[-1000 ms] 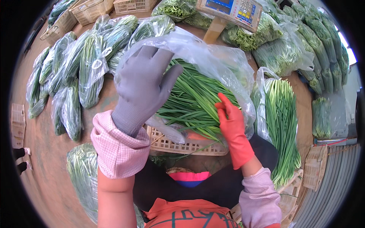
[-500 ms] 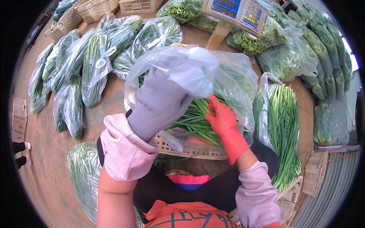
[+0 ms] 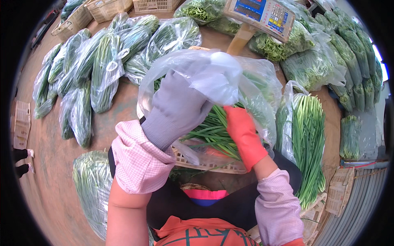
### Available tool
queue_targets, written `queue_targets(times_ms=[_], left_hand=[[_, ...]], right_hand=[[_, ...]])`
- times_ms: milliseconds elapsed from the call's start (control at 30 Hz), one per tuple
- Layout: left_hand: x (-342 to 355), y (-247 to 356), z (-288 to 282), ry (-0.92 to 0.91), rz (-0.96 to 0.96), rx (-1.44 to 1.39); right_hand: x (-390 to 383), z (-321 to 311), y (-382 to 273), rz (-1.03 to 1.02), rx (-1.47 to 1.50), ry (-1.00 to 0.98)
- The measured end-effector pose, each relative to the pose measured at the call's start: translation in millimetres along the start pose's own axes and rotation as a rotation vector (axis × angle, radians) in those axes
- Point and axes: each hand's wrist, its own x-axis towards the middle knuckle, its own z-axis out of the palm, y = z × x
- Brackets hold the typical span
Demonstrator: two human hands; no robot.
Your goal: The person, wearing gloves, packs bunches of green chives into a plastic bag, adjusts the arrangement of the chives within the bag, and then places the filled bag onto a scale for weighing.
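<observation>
so — left hand (image 3: 178,108) gripping bag (image 3: 223,82), green leaves (image 3: 211,128) inside

Bright, soft light on my end
White glare far right, shiny spots on my plastic bag (image 3: 223,80), straight edges bending hard toward the black rim.

Left hand (image 3: 178,102): plain grey glove. Right hand (image 3: 244,131): plain red glove. Sleeves (image 3: 143,160): fine pink-and-white check. Leaves (image 3: 215,125), centre: deep green. Bag (image 3: 221,80), 12 o'clock: clear, milky white where bunched. Basket (image 3: 230,167), towards 6 o'clock: tan. Stalks (image 3: 308,143), 3 o'clock: dark green, pale yellow-green at upper end. Scale (image 3: 261,14), 1 o'clock: blue panel, white and yellow keys. Crates (image 3: 108,10), 11 o'clock: cream-tan. Shirt (image 3: 201,231), 6 o'clock: orange-red, dark markings. Trousers (image 3: 176,205): black. Floor (image 3: 117,119), 9 o'clock: reddish brown, greenish patches.
</observation>
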Motion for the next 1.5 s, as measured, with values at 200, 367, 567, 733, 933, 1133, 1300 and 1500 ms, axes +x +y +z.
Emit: queue_targets(times_ms=[200,367,567,733,933,1133,1300,1500], left_hand=[[-1,1,-1,0.014,0.066,0.103],[1,4,1,-0.093,-0.043,0.053],[3,2,3,0.038,0.075,0.127],[16,3,-7,0.094,0.166,0.064],[23,3,-18,0.137,0.035,0.139],[19,0,-12,0.031,-0.059,0.191],[21,5,-12,0.091,-0.045,0.143],[-6,-21,-45,-0.048,0.024,0.055]], right_hand=[[-7,-31,12,0.057,0.271,-0.012],[-11,-69,-13,0.029,0.374,-0.093],[-20,-122,-33,0.413,0.941,-0.243],[-116,-195,-43,0.493,1.085,-0.125],[-331,-261,64,0.798,0.773,0.285],[-514,-240,143,1.463,0.042,0.025],[-360,-203,22,0.921,0.150,0.469],[-178,-85,-47,-0.344,-0.238,-0.265]])
